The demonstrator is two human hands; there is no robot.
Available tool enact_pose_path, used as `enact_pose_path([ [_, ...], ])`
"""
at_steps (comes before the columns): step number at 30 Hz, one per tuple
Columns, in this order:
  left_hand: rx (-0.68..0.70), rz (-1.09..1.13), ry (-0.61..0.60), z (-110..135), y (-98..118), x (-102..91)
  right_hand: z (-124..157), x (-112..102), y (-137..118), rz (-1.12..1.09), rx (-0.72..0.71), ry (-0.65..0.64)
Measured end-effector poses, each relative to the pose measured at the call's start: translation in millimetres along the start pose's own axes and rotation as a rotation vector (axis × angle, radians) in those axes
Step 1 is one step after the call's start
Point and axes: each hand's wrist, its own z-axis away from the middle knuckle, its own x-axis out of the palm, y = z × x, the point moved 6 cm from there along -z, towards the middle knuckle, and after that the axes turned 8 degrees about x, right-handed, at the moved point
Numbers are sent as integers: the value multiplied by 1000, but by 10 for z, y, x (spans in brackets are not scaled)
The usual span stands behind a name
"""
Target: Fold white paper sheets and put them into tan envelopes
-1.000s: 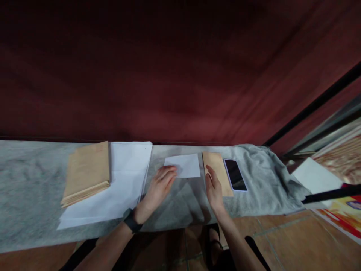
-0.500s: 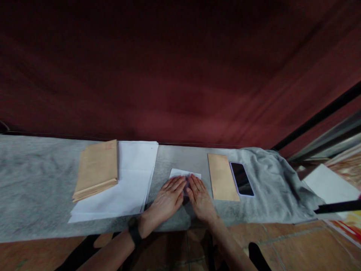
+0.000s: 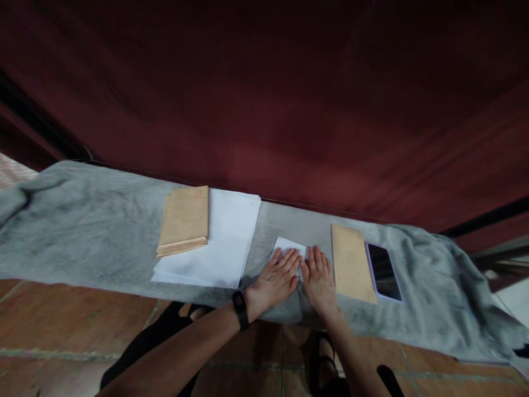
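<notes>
A small folded sheet of white paper (image 3: 289,244) lies on the grey cloth, partly covered by both hands. My left hand (image 3: 278,278) rests flat on its left part, fingers stretched out. On its right part lies my right hand (image 3: 319,281), also flat with fingers extended. The two hands are close together, fingertips toward the paper's far edge. To the right lies a single brown envelope (image 3: 353,264). On the left, a stack of brown envelopes (image 3: 185,218) sits on a pile of larger white sheets (image 3: 231,231).
A phone with a purple case (image 3: 384,271) lies right of the single envelope. The grey cloth (image 3: 103,220) covers a long narrow table, rumpled at its right end. A dark red wall or curtain (image 3: 264,110) rises behind it. Tiled floor (image 3: 61,331) shows in front.
The view has turned and tilted, so everything sits farther right in the picture. Both hands still lie flat on the folded paper, the left one with its fingers slightly more spread.
</notes>
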Motion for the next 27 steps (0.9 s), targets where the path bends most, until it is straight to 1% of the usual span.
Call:
enact_pose_path([
  [5,-9,2,3,-14,30,-9,-76,30,113,-33,56,50],
  [10,-74,-8,19,-39,108,54,-95,25,151,-60,53,29],
  [12,-89,5,35,-62,106,85,-96,13,153,-64,53,20],
  [14,-121,22,70,-97,33,98,-101,-5,146,-68,58,22],
  [17,-196,43,124,-164,-188,99,-115,-32,127,-73,75,38],
  [19,-225,44,141,-214,-333,101,-122,-47,116,-77,85,51],
  [21,-242,32,150,-249,-432,102,-124,-57,110,-84,94,60],
  [23,-244,11,146,-262,-467,103,-124,-57,107,-87,98,54],
  [27,-225,-38,146,-216,-435,71,-119,-50,110,-83,99,13],
])
